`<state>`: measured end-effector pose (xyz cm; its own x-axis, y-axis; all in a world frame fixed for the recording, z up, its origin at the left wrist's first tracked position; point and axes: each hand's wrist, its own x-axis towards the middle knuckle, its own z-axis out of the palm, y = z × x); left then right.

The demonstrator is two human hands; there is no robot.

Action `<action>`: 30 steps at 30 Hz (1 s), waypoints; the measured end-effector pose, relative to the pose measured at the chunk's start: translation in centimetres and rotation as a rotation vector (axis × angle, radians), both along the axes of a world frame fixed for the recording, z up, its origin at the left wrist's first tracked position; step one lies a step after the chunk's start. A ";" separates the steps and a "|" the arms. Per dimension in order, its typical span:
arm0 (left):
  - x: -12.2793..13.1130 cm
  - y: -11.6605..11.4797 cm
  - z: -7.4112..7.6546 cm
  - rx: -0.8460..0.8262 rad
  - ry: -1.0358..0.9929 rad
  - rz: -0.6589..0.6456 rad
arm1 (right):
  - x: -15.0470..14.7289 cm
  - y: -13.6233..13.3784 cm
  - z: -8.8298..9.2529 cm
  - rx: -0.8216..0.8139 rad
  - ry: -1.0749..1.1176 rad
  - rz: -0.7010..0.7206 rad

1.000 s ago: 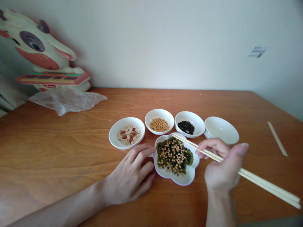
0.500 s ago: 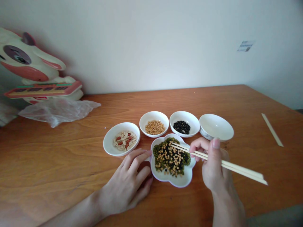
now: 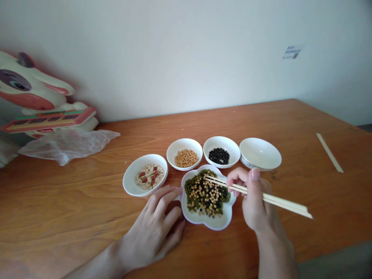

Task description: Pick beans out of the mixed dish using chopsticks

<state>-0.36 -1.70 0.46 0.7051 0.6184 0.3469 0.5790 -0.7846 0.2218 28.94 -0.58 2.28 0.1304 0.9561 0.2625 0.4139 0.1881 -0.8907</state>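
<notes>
A flower-shaped dish [image 3: 218,222] with a pale purple rim holds small green beans [image 3: 190,195], black beans and yellow soybeans mixed together. My left hand [image 3: 154,228] is at the dish's left side, fingers closed on its short handle. In my right hand [image 3: 257,205] is a pair of wooden chopsticks [image 3: 286,204], gripped between thumb and fingers. Their tips reach into the beans near the top of the dish; whether a bean is pinched between them is too small to tell.
Behind the dish stand a bowl of peanuts and pale flat seeds [image 3: 126,180], a soybean bowl [image 3: 171,149], a black bean bowl [image 3: 208,146] and an empty white bowl [image 3: 261,151]. A paper chopstick sleeve [image 3: 329,153] lies right. A cow toy [image 3: 49,97] and plastic bag [image 3: 72,145] sit left.
The view has shifted slightly, so most things appear a little farther left. Both hands keep their hold, and the chopstick tips stay among the beans near the dish's top.
</notes>
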 end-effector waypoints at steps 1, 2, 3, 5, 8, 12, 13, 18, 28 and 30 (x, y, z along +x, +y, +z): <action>0.0 0.0 0.0 -0.003 -0.001 0.000 | -0.1 0.0 0.0 0.002 0.011 0.001; 0.0 0.0 0.0 -0.003 -0.005 0.001 | -0.2 0.0 0.0 0.000 0.024 0.004; 0.0 0.0 0.0 -0.003 -0.008 -0.002 | -0.2 0.0 0.0 -0.003 0.039 0.004; 0.1 0.0 0.0 -0.005 -0.011 -0.001 | -0.3 0.0 0.0 -0.010 0.067 0.002; 0.1 0.1 0.0 -0.008 -0.016 0.001 | -0.1 0.1 -0.1 -0.019 0.096 0.011; 0.2 0.1 0.0 -0.009 -0.015 0.007 | 0.1 0.2 -0.4 -0.046 0.123 0.015; 0.1 0.1 0.1 -0.008 -0.013 0.006 | 0.0 0.2 -0.4 -0.050 0.127 0.013; 0.1 0.0 0.1 0.000 -0.004 0.003 | -1.0 -0.1 0.6 -0.043 0.081 -0.025; 0.1 0.2 -0.1 0.005 -0.007 -0.007 | -1.1 0.0 0.6 -0.026 0.080 -0.046; 0.1 0.2 0.0 0.005 0.001 -0.009 | -1.2 0.1 0.5 -0.011 0.093 -0.072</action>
<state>-0.30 -1.48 0.42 0.7106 0.6107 0.3493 0.5724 -0.7905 0.2177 27.77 -0.52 2.73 0.2220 0.9461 0.2357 0.3417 0.1509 -0.9276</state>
